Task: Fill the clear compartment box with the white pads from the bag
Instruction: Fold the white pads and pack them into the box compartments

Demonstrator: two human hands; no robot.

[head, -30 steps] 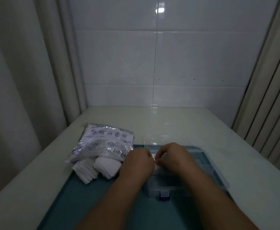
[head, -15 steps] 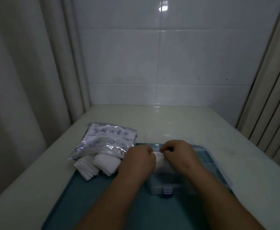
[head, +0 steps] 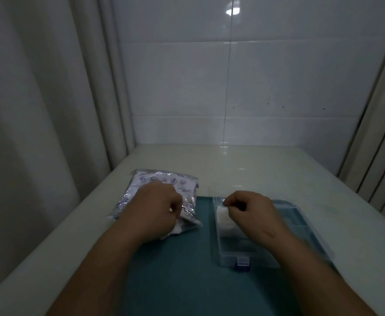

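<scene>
1. Two bare forearms come in from the bottom of the frame over a teal mat [head: 175, 270] that lies on the desk [head: 255, 165].
2. The clear box [head: 232, 258] sits on the right part of the mat, lower right of centre, with its blue latch [head: 243, 263] on the near wall.
3. A stack of white pads [head: 225, 222] fills the left compartment of the box. The other compartments are too blurred to tell.
4. The right hand [head: 253, 210] hovers over the box with fingers curled and the fingertips drawn together just at the far edge of the stack. Whether it pinches a pad cannot be told.
5. The left hand [head: 157, 207] is at centre left, knuckles up and fingers curled in at the mouth of the bag [head: 164, 181]. Motion blur hides whether it grips anything.
6. A few loose pads [head: 178, 229] spill from the bag's near end, just beside that hand.
7. The silvery printed bag lies partly on the mat's far left corner and partly on the desk.
8. Beyond stands a white tiled wall [head: 278, 76], with pale curtains [head: 38, 99] at both sides.
</scene>
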